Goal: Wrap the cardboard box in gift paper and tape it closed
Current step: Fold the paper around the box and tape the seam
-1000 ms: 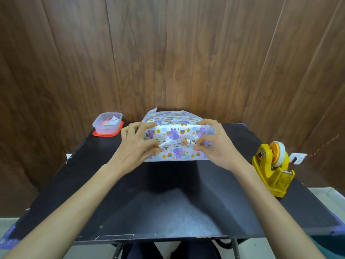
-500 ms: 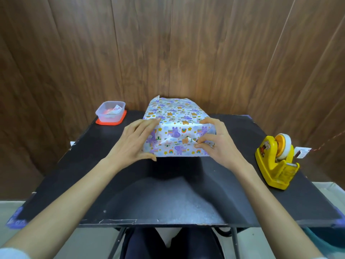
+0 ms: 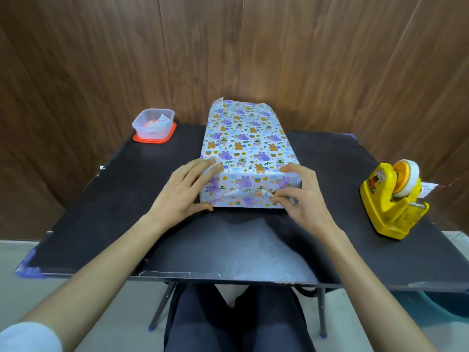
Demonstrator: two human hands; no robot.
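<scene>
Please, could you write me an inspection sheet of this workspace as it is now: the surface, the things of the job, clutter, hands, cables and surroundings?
Surface: black table, worn grey near the front edge; blue tape on its near left corner.
Job's things: wrapped box lies lengthwise mid-table; paper flap folded in at its near end; yellow tape dispenser on the right.
Clutter: clear plastic container on an orange lid, far left corner.
Grippers: left hand flat against the box's near left corner; right hand pinches the paper flap.
Cables: dark loop under the front edge, possibly a cable; cannot tell.
Surroundings: wood-panel wall behind; person's legs under the table.
</scene>
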